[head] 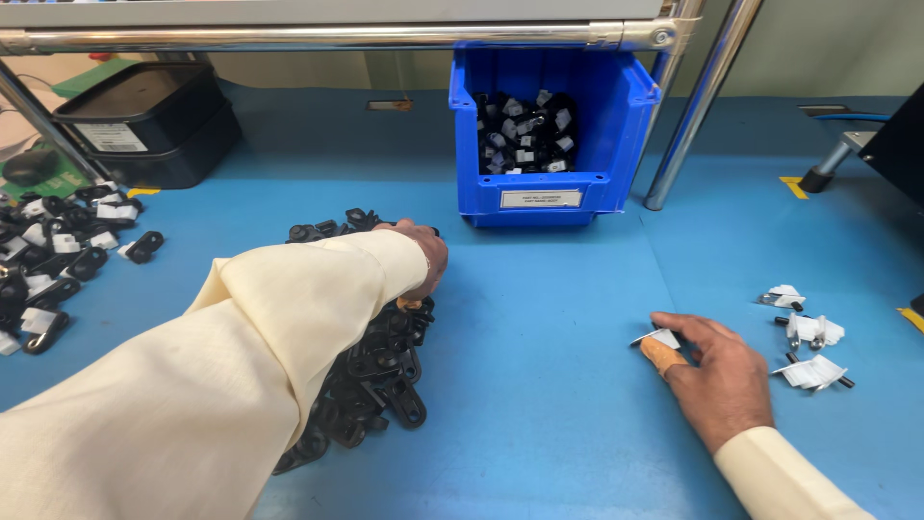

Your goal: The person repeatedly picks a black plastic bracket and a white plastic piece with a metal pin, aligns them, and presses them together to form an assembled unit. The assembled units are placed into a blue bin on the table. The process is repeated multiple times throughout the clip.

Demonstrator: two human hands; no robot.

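Head view: left hand (421, 258) curled down into the pile of black clips (371, 361) mid-tabletop, grip hidden, cannot tell. Right hand (717, 371) flat, fingertips pinching a white tag (657, 338) near the right edge. Risk: sleeve sweeping clips loose.

- One view only: head cam, worn by the person, looks down & fwd over blue bench (539, 385).
- Close range: left hand (423, 258) at 11 o'clock, right hand (717, 371) at 4 o'clock.
- Faces blue bin (553, 144) at 12 o'clock, under metal rail (318, 37).
- No 2nd view, so no shared area.
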